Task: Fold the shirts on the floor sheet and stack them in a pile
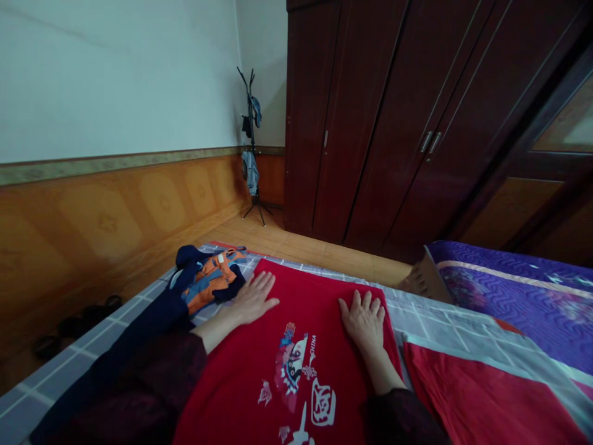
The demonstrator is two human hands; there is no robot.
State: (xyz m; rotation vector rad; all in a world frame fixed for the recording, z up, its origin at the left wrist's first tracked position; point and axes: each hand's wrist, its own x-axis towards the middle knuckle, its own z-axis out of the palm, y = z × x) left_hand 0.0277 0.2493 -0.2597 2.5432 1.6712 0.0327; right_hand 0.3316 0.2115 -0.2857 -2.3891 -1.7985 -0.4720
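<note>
A red shirt (315, 296) with a printed pattern and the word CHINA lies spread on a grey checked sheet (440, 321). My left hand (253, 298) rests flat near the shirt's left edge, fingers apart and thumb pointing right. Over by the right edge, my right hand (364, 318) presses flat on the cloth with its fingers spread. Neither hand holds anything. Dark sleeves cover both forearms. Just left of my left hand lies a crumpled orange and navy garment (210, 281), with long dark blue cloth stretching toward the lower left.
A second red cloth (495, 389) lies at the lower right. Beyond it is a purple quilted bed cover (509, 284). A dark red wardrobe (361, 123) stands behind, beside a coat rack (252, 133) with hanging items. Dark shoes (78, 324) sit on the floor at left.
</note>
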